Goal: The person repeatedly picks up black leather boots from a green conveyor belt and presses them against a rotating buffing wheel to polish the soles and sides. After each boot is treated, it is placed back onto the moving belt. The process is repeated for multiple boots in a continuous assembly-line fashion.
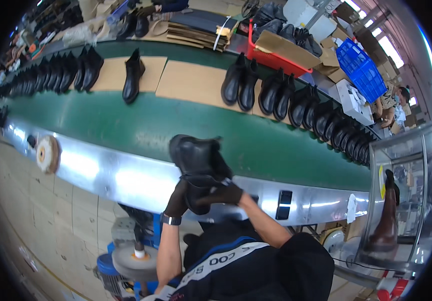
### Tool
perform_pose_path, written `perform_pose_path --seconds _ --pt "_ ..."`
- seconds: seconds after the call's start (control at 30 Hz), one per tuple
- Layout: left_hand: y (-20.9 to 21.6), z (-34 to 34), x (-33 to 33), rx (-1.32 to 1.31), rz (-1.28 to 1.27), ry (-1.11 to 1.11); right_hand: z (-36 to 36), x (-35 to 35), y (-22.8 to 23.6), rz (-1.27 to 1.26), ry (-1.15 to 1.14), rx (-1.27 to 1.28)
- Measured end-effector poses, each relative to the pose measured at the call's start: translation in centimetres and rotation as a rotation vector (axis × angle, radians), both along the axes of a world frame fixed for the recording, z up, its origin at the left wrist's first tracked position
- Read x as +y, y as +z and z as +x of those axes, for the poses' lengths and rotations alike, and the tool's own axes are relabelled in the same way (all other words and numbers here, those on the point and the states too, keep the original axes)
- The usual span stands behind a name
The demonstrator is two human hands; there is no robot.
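Black leather ankle boot (195,156) sits clasped between your gloved left hand (177,200) and right hand (226,194), over the green worktable's (271,148) near edge; spread finger pressure evenly, tilting gently to avoid creasing its upper.

Green worktop (126,120) bears tan cardboard sheets (191,86), black boots (232,86) atop.
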State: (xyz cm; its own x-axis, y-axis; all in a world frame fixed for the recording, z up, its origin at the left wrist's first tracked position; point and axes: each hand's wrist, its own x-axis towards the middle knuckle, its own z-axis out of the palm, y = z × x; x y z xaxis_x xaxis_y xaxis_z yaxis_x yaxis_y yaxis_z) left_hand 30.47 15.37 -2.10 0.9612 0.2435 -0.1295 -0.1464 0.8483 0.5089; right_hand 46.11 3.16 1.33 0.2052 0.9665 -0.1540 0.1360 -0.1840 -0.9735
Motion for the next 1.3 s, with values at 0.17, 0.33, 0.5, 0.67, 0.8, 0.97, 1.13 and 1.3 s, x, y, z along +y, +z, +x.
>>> perform_pose_path --seconds 0.17,0.33,0.5,0.67,0.8,0.97,1.13,1.3 --pt "2.3 -7.9 -8.2 0.261 -0.053 -0.204 0.6 -10.8 7.6 -0.113 -0.013 -0.485" --pt "-4.6 -17.4 -13.2 -0.038 0.388 -0.272 -6.1 -7.5 15.2 -0.074 0.952 -0.418" --pt "2.3 -27.7 -18.8 0.309 -0.051 0.025 -15.0 -8.7 15.7 -0.311 0.981 -0.261" --pt "4.0 -33.0 -27.0 0.314 -0.019 0.433 -14.4 -17.2 8.6 -0.539 0.79 -0.081" --pt "1.9 -34.3 -29.2 0.519 0.314 0.661 -17.8 -18.1 8.6 -0.545 0.657 0.098" --pt "-0.6 -38.0 -29.5 0.443 -0.25 0.762 -20.6 -17.7 10.4 -0.27 0.61 0.031" --pt "5.0 -37.1 -27.2 0.393 -0.032 0.902 -23.4 -18.6 9.0 -0.466 0.339 0.275" --pt "5.2 -35.0 -24.6 0.367 0.176 1.079 -28.8 -16.5 7.9 0.298 0.415 0.04"
